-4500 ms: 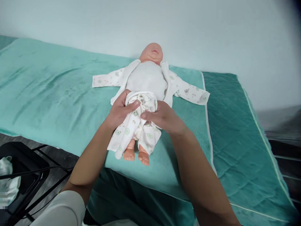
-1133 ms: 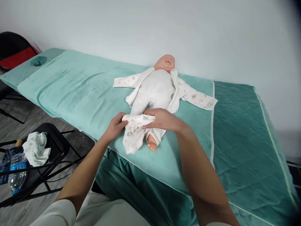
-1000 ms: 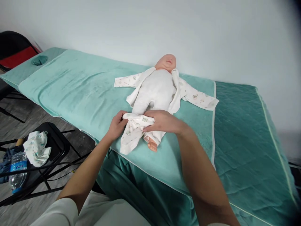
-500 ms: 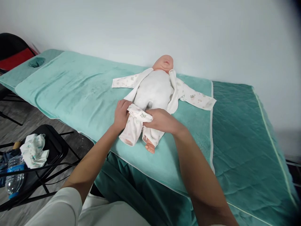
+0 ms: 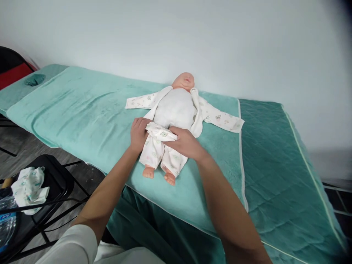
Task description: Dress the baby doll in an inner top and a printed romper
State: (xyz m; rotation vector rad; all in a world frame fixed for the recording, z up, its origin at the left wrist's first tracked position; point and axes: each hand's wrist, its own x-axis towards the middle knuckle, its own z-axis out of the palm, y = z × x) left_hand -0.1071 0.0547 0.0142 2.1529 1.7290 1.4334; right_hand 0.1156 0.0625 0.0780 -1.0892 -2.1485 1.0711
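Observation:
A baby doll (image 5: pixel 176 106) lies on its back on the green bed cover (image 5: pixel 90 106), head toward the wall. Its white printed jacket (image 5: pixel 222 119) is spread open, sleeves out to both sides. White printed baby trousers (image 5: pixel 154 150) cover the doll's legs, and both feet stick out of the cuffs. At the bunched waistband, my left hand (image 5: pixel 139 134) is closed on the left side. My right hand (image 5: pixel 185 142) grips the same waistband on the right, thumb on top. Some of the fingers of each hand are hidden by the cloth.
At lower left stands a black folding chair (image 5: pixel 59 179) with a crumpled printed white cloth (image 5: pixel 29 189) and a plastic bottle (image 5: pixel 7 220). The bed runs along a white wall (image 5: pixel 154 36). A darker quilted cover (image 5: pixel 277 165) lies at the right end.
Both hands have drawn the trousers up toward the doll's hips. The doll's left-side foot, hidden inside the cuff before, now shows. The view has shifted slightly.

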